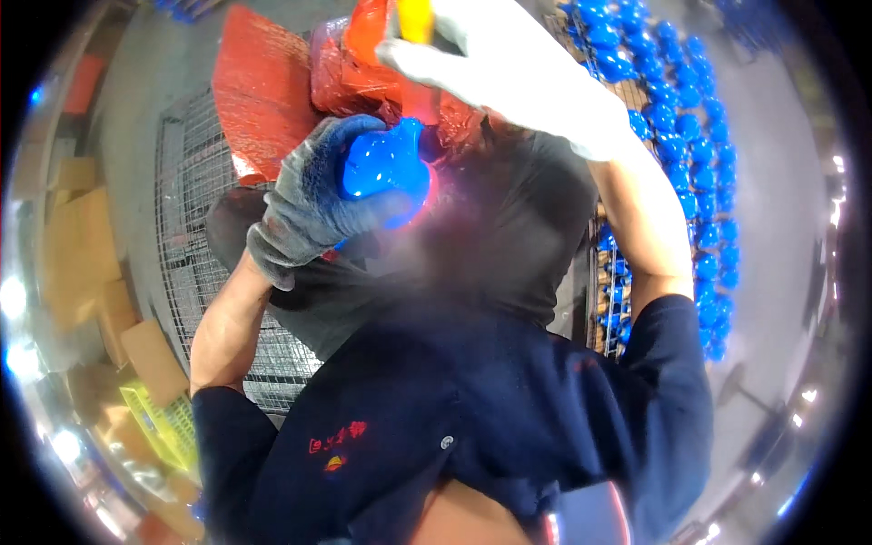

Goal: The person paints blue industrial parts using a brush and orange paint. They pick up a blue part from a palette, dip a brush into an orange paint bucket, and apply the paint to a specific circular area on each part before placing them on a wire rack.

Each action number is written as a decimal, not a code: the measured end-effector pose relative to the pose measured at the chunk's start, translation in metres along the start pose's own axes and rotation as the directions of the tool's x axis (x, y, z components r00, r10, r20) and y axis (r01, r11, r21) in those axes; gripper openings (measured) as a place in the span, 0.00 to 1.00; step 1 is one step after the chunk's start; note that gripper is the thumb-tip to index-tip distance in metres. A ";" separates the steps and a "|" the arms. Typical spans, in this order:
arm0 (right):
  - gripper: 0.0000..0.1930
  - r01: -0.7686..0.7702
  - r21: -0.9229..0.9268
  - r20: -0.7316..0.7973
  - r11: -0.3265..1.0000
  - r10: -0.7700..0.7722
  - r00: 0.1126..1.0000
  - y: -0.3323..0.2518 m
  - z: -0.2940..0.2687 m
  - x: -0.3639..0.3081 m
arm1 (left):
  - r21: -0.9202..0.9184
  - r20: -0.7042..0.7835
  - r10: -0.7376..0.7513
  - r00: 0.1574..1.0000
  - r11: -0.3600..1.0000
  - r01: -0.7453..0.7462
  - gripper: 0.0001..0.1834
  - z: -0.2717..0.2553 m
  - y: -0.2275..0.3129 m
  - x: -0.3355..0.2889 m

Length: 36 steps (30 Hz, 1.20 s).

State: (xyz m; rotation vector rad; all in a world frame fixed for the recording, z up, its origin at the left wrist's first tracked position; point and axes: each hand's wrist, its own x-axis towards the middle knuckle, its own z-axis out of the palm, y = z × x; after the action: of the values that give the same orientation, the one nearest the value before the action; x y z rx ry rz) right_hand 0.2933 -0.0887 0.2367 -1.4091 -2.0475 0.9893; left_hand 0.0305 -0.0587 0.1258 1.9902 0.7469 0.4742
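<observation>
- At the far left, cardboard boxes (77, 245) and a yellow plastic crate (163, 422) lie by a wire-mesh cage (195, 245).
- The left hand (304, 200), in a dark grey glove, is clenched around a glossy blue rounded part (386, 168); the fingers wrap its left side and the part bulges out to the right of the palm.
- The part's narrower end points up and slightly right, toward the other hand, so its long axis runs roughly from lower left to upper right.
- Just above it, the right hand (509, 68), in a white glove, grips a yellow handle (416, 18) near a red plastic bag (363, 64); what is on the handle's far end cannot be told.
- The two hands are near each other, the left holding the part, the right directly above.
- At the right, rows of matching blue parts (681, 136) sit on a rack.
</observation>
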 end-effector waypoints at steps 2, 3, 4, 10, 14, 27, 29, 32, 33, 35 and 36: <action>0.15 0.093 -0.129 -0.151 0.987 -0.112 0.982 0.021 0.022 -0.001 | -0.228 0.004 -0.095 0.995 0.969 0.094 0.37 -0.003 -0.007 -0.002; 0.14 0.106 -0.312 -0.310 0.944 -0.207 0.928 0.038 0.036 -0.002 | -0.452 0.048 -0.168 0.985 0.875 0.172 0.33 -0.004 -0.009 0.001; 0.12 0.171 -0.286 -0.347 0.943 -0.269 0.899 0.046 0.041 -0.003 | -0.607 0.087 -0.210 0.974 0.764 0.219 0.31 -0.007 -0.011 0.000; 0.05 0.446 0.313 -0.620 0.838 -0.175 0.765 0.083 0.074 0.000 | -0.983 0.077 -0.159 0.984 0.154 0.102 0.42 -0.001 -0.017 -0.004; 0.08 0.556 0.502 -0.708 0.662 -0.055 0.704 0.127 0.100 0.006 | -0.893 0.175 0.050 0.983 -0.412 0.179 0.37 0.025 -0.031 0.017; 0.16 0.683 0.619 -0.785 0.386 0.299 0.542 0.187 0.121 0.053 | -0.487 -0.155 0.215 0.964 -0.866 0.115 0.44 -0.011 -0.033 0.061; 0.15 0.647 0.535 -0.839 0.543 0.248 0.485 0.207 0.111 0.041 | -0.550 -0.230 -0.005 0.973 -0.824 -0.134 0.47 -0.027 -0.037 0.056; 0.15 0.731 0.527 -0.847 0.433 0.202 0.491 0.168 0.114 0.032 | -0.555 -0.276 -0.183 0.943 -0.771 -0.312 0.42 -0.052 -0.055 0.034; 0.16 0.681 0.550 -0.829 0.484 0.217 0.515 0.171 0.112 0.028 | -0.544 -0.298 -0.199 0.934 -0.769 -0.337 0.42 -0.059 -0.056 0.025; 0.16 0.664 0.669 -0.741 0.333 0.234 0.630 0.187 0.105 0.022 | -0.555 -0.352 -0.206 0.913 -0.740 -0.381 0.41 -0.078 -0.057 0.005; 0.17 0.647 0.735 -0.677 0.202 0.262 0.688 0.198 0.100 0.021 | -0.554 -0.385 -0.264 0.884 -0.700 -0.450 0.41 -0.089 -0.065 -0.008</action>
State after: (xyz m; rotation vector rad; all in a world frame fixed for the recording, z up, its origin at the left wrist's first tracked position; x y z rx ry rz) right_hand 0.3323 -0.0561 0.0195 -0.5035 -0.5866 1.0341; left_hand -0.0489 0.0169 0.1136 -0.3152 -0.2064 1.2083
